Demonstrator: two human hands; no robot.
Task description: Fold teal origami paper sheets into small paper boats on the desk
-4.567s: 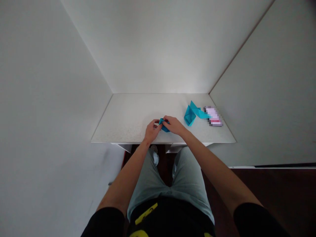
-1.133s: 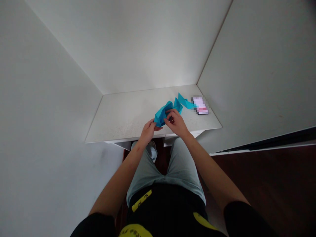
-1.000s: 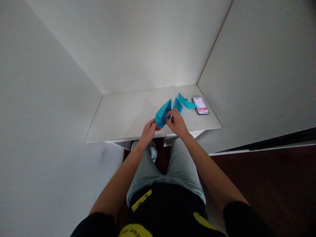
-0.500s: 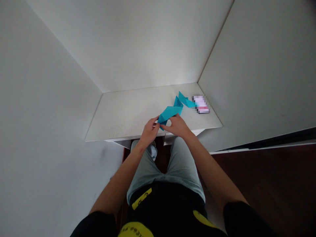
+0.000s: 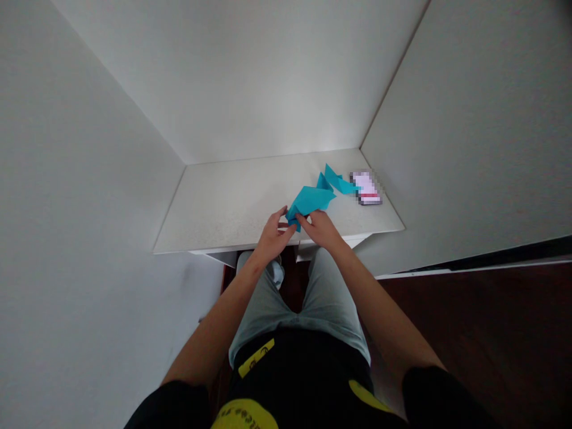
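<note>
A blue sheet of paper [image 5: 310, 200], partly folded, lies half lifted over the front middle of a white table [image 5: 223, 208]. My left hand [image 5: 273, 231] pinches its near corner from the left. My right hand [image 5: 322, 227] pinches the same corner from the right, fingers pressed together. Both hands sit close to the table's front edge. Behind the sheet, two more blue folded paper pieces [image 5: 336, 180] rest on the table.
A small blurred pink and white object [image 5: 366, 188] lies at the back right corner of the table. White walls close in the table at the left, back and right. Dark wooden floor [image 5: 491, 333] shows at the right.
The blue paper has gone from a small folded wad to a wider, opened sheet, and over the last second it has tipped from upright to lying flatter. My hands have drawn slightly nearer the front edge.
</note>
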